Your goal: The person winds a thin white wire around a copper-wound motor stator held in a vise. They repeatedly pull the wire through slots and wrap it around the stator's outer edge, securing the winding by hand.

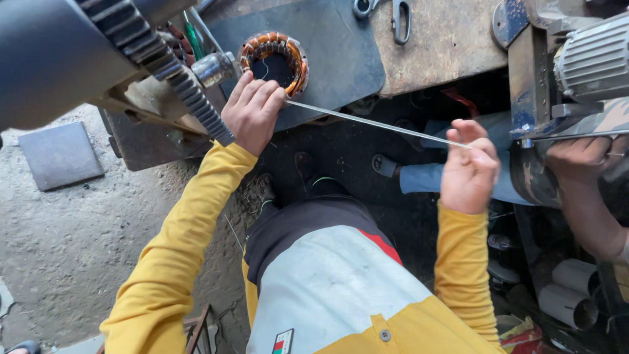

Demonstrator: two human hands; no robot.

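Left hand: the left hand (252, 113) lies knuckles up at the edge of the workbench, fingers curled down and closed on the near end of a thin strip, just below the stator.
Right hand: the right hand (469, 172) is raised to the right, well apart from the left, thumb and fingers pinched shut on the far end of the same strip.
Strip: the thin pale strip (373, 122) runs taut in a straight line between the 2 hands, slanting slightly downward toward the right.
Stator: a round motor stator (296, 56) with orange-brown copper windings stands on a dark mat (341, 46), touching the left fingertips or just above them; which one cannot be told.
Gear: a large toothed gear rim (171, 65) on a dark drum sits close beside the left hand.
Sleeves: both forearms wear yellow sleeves (177, 236).
Other person: another person's hand (580, 157) rests on machinery at the right edge, beside a ribbed grey motor housing (593, 59).
Bench top: scissors (383, 10) lie at the top of the rusty bench.
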